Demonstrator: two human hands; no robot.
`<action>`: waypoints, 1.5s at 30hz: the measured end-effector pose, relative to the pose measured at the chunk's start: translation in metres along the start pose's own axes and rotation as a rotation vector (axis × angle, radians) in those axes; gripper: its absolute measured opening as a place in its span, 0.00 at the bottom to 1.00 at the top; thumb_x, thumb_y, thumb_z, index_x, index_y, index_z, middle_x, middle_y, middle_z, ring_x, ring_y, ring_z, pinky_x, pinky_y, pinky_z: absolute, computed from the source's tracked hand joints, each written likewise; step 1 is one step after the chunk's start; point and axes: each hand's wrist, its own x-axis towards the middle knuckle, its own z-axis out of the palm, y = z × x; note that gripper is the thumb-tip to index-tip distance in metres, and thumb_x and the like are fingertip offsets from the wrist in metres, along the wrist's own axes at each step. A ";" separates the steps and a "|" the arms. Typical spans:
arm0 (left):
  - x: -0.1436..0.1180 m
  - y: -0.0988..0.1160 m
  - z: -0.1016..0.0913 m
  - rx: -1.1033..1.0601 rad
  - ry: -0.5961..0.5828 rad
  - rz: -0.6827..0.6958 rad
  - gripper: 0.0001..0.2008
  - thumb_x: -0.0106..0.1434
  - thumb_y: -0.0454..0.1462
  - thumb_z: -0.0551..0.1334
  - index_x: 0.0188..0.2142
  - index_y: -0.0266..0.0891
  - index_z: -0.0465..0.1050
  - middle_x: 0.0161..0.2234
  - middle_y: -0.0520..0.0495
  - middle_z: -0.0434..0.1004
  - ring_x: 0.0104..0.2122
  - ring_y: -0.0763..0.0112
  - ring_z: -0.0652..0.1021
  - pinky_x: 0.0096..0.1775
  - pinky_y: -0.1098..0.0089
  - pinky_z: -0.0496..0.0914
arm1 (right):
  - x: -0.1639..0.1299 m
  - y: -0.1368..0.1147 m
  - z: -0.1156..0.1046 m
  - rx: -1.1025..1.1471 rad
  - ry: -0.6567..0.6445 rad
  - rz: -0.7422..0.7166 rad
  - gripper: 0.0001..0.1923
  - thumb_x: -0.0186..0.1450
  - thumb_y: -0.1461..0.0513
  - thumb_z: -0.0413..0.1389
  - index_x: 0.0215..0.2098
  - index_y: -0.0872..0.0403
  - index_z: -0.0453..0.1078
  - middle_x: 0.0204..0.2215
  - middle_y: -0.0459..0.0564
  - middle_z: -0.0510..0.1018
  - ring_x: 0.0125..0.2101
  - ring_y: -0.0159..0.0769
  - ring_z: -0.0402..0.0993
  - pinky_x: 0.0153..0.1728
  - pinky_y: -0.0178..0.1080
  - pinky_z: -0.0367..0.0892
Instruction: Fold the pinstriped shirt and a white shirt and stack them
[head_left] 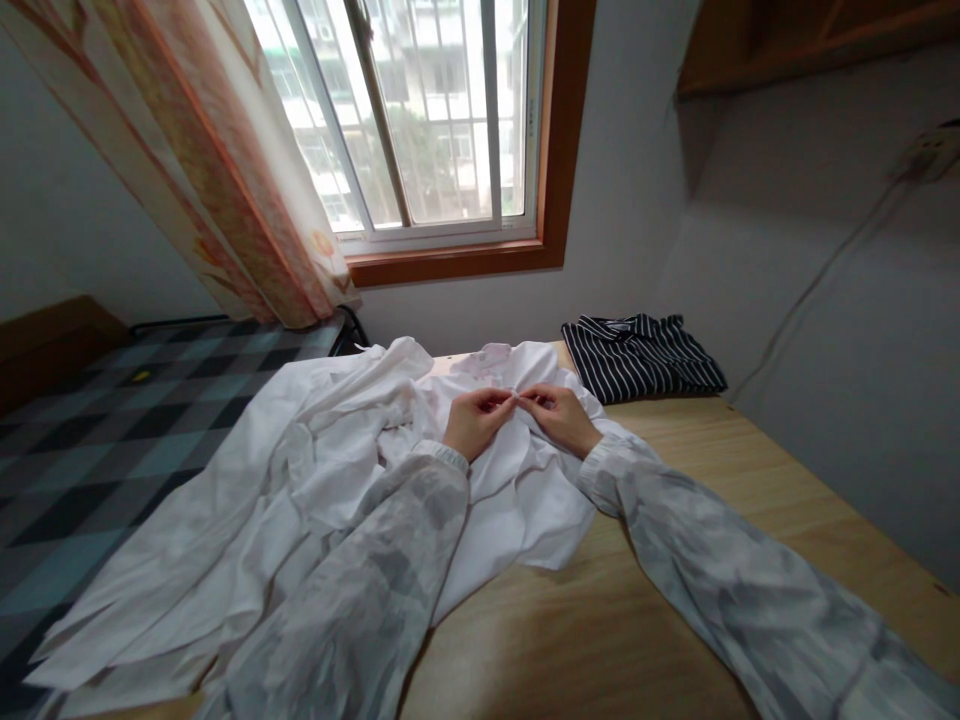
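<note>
A white shirt point(337, 470) lies crumpled across the middle and lower left of the frame, spread over the near end of a wooden bench point(750, 480) and spilling past its left edge toward the bed. Both hands meet at the centre of the frame, just below the shirt's collar — the left hand point(474, 420) and the right hand point(561, 415) each pinch a bit of the white fabric between thumb and fingertips, and the fingertips of the two hands touch or nearly touch at the shirt's front. Both hands are closed on the cloth, knuckles up. The person's pale, loose sleeves point(750, 590) run from the bottom edge of the frame up to the wrists, the left one lying over the shirt, the right one over bare wood. At the far end of the bench, right of centre and close to the wall, sits a folded striped shirt point(641, 355) — dark with thin white lines — near the white shirt's collar. On the left a bed with a checked cover point(112, 420) fills the frame. Above, in the upper middle, a window point(427, 110) with a brown wooden frame lets in daylight, and a patterned curtain point(195, 150) hangs at the upper left.
</note>
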 end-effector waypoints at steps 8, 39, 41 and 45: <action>0.001 0.002 0.000 -0.088 0.000 -0.103 0.15 0.61 0.47 0.77 0.41 0.38 0.91 0.35 0.42 0.91 0.32 0.62 0.85 0.36 0.66 0.80 | -0.001 -0.001 0.000 -0.012 -0.006 -0.009 0.21 0.72 0.43 0.64 0.38 0.50 0.85 0.35 0.51 0.89 0.33 0.42 0.82 0.37 0.42 0.73; -0.004 -0.001 0.002 0.187 -0.032 0.207 0.07 0.66 0.37 0.69 0.42 0.39 0.85 0.34 0.47 0.88 0.34 0.66 0.84 0.38 0.68 0.78 | 0.001 0.002 -0.003 0.192 -0.129 0.065 0.19 0.68 0.46 0.67 0.37 0.53 0.81 0.33 0.50 0.86 0.35 0.40 0.81 0.38 0.40 0.74; -0.004 -0.003 0.002 0.183 -0.040 0.232 0.07 0.68 0.37 0.67 0.43 0.39 0.84 0.35 0.47 0.87 0.34 0.66 0.84 0.37 0.69 0.77 | 0.002 0.003 -0.003 0.185 -0.120 0.069 0.20 0.67 0.45 0.67 0.36 0.53 0.80 0.34 0.50 0.86 0.35 0.41 0.81 0.38 0.40 0.74; -0.004 -0.004 0.001 0.184 -0.069 0.246 0.07 0.71 0.38 0.65 0.45 0.39 0.82 0.37 0.46 0.87 0.36 0.65 0.84 0.37 0.68 0.77 | 0.003 0.006 -0.002 0.181 -0.112 0.071 0.20 0.67 0.44 0.67 0.36 0.52 0.80 0.34 0.51 0.86 0.35 0.41 0.80 0.39 0.41 0.74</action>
